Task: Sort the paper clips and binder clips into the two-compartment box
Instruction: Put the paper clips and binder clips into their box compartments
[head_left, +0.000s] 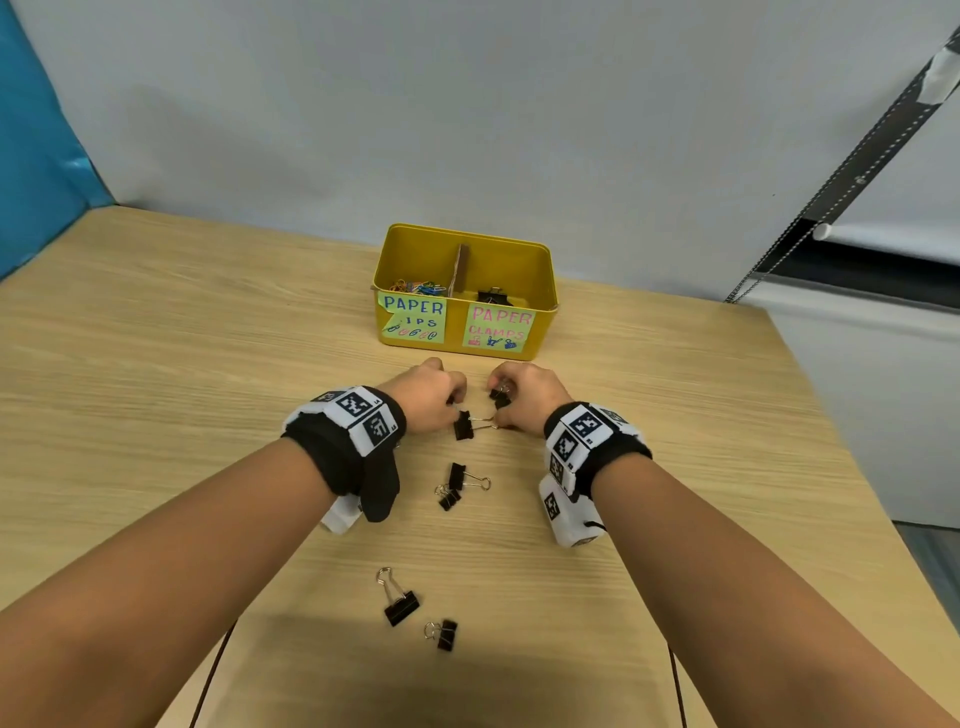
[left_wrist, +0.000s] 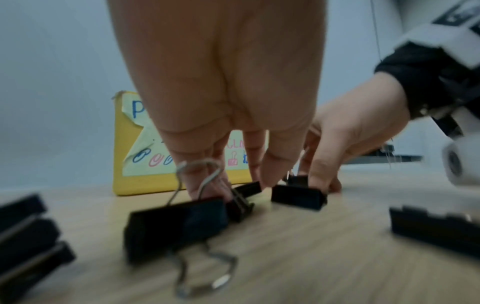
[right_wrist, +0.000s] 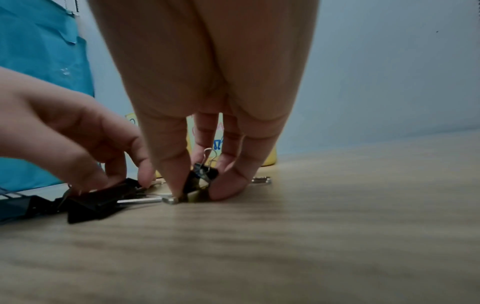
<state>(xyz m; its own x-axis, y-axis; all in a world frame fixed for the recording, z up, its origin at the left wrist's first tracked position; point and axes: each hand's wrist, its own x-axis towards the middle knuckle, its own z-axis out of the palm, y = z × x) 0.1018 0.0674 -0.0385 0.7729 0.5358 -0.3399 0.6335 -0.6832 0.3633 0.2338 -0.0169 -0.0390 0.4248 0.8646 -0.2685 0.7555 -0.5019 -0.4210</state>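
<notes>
Behind both hands, yellow box (head_left: 540, 327); nearer, four loose binder clips (head_left: 401, 605).

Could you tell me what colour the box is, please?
Yellow; the box shows best in the head view.

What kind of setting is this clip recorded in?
Probably an office or a staged recording corner: a wooden table against a plain grey wall, a roller blind with bead chain, and a labelled yellow stationery box.

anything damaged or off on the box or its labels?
Yes: the green paper-clips label on the yellow box is torn at its left edge, with part of the second word missing. The pink clamps label looks intact.
</notes>
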